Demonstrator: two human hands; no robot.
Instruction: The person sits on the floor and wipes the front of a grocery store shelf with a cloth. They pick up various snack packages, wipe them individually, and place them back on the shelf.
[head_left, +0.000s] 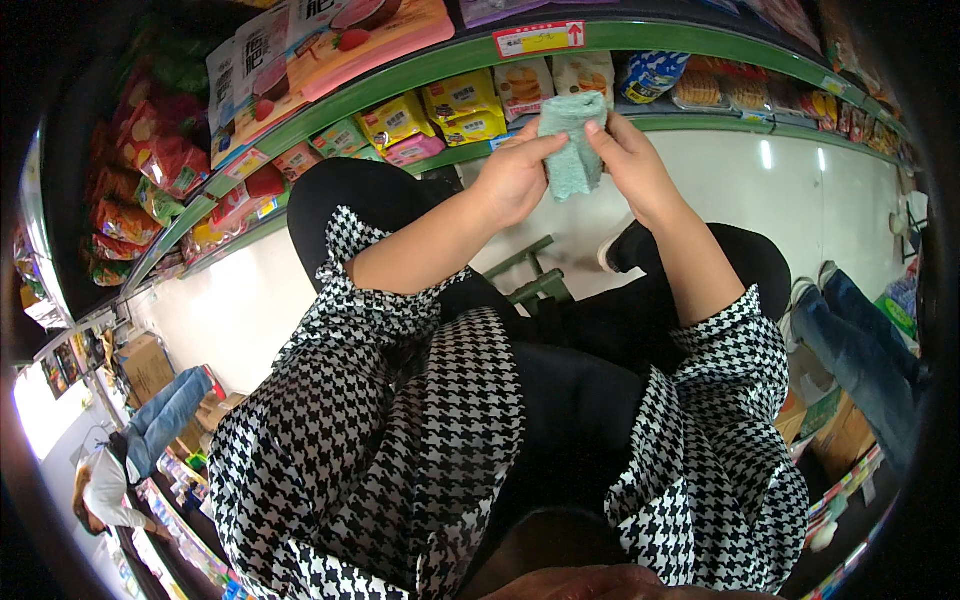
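Note:
A folded light green cloth (574, 154) is held up between my two hands, just in front of the lower store shelf. My left hand (517, 176) grips its left side, with the thumb lying across the front. On the other side my right hand (634, 165) pinches the cloth near its top, thumb also in front. Fingers of both hands are partly hidden behind the cloth. Beyond it stand biscuit packs (523, 86), yellow snack packs (466, 105) and a blue packet (651, 75).
A green shelf edge (420, 67) with price tags curves across the top. Large snack pouches (330, 45) lie on the upper shelf. Below my knees is a green metal stool frame (536, 281) on the white floor (750, 180). A person in jeans (855, 337) stands at right; another person (112, 487) is at left.

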